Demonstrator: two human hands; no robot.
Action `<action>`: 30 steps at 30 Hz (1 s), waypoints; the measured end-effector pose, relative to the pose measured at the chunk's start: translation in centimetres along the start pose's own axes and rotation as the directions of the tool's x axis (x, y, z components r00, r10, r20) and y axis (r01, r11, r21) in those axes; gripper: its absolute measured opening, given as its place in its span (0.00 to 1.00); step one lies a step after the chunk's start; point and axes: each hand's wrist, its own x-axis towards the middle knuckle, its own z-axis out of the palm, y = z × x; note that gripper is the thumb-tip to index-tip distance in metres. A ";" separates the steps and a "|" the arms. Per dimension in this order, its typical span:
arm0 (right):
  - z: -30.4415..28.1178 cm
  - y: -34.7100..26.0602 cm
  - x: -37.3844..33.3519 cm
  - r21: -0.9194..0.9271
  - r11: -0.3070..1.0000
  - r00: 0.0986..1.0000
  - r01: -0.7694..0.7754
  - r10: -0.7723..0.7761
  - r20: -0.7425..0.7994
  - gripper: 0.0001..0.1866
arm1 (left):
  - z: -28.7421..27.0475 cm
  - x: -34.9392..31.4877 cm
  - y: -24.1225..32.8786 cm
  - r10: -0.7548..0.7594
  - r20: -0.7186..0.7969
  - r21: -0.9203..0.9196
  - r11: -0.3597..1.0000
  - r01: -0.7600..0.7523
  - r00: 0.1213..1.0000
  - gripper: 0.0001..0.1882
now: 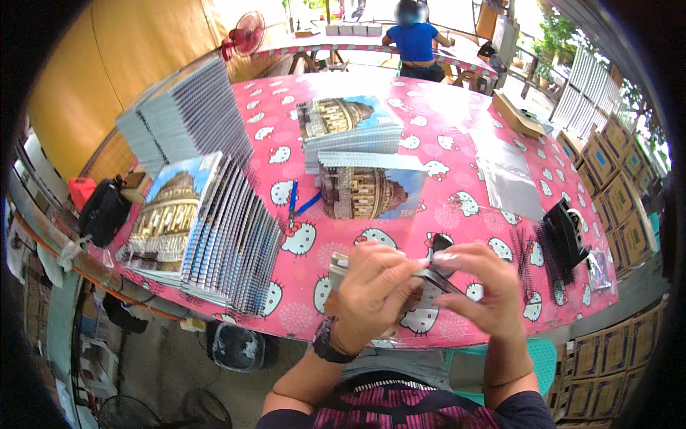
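Note:
At the near edge of the table, my left hand (377, 286) is closed on a book (339, 263), mostly hidden under my fingers. My right hand (486, 289) pinches a dark, thin strip (444, 282) at the book's edge; its exact kind is hard to make out. A small black piece (442, 244) shows just beyond the fingertips. Farther forward lie two piles of books with a domed building on the cover, the nearer pile (371, 187) and the farther one (357, 136). Left of them is a blue-handled tool (294, 204), its handles apart.
Coil-bound books stand in a near-left stack (232, 236) and a taller far-left stack (189, 118). Black binding coils (554, 250) lie at the right, beside a black holder (567, 229). A clear sheet (507, 171) lies behind them. Another person (416, 39) sits at a far table. Cartons (618, 207) line the right.

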 end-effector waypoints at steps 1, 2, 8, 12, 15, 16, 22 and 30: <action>0.3 -0.7 0.0 -0.041 0.998 0.998 0.053 -0.055 -0.037 0.17 | 0.4 0.2 0.5 0.018 -0.005 -0.044 0.999 -0.018 1.000 0.11; 0.4 -0.6 -0.1 -0.010 0.999 0.996 0.050 -0.050 -0.073 0.16 | 0.5 0.4 0.7 0.002 0.004 -0.063 0.998 -0.001 1.000 0.11; 1.6 0.1 -0.1 0.141 0.987 0.993 0.076 -0.062 -0.100 0.13 | -0.2 -0.1 1.2 -0.079 0.042 -0.124 0.989 0.083 0.996 0.10; 1.4 -0.3 -0.2 0.045 0.992 0.988 0.118 -0.113 -0.106 0.12 | 0.0 -0.2 1.3 -0.072 0.039 -0.120 0.990 0.076 0.997 0.10; 1.6 -0.3 0.0 -0.083 0.972 0.966 0.218 -0.227 -0.125 0.12 | 0.0 -0.7 1.0 -0.184 0.050 -0.197 0.962 0.190 0.982 0.15; 1.7 -0.5 0.3 -0.080 0.975 0.969 0.207 -0.216 -0.118 0.12 | -0.2 -0.7 1.0 -0.227 0.045 -0.177 0.957 0.231 0.973 0.19; 0.0 -3.1 2.3 0.144 0.957 0.957 0.253 -0.226 -0.182 0.11 | -1.6 -1.9 -1.6 -0.227 -0.280 -0.086 0.974 0.211 0.933 0.42; 2.7 -8.6 14.5 0.531 0.685 0.839 0.499 -0.227 -0.495 0.16 | -11.2 -2.8 1.0 -0.422 -0.340 -0.418 0.868 0.267 0.841 0.22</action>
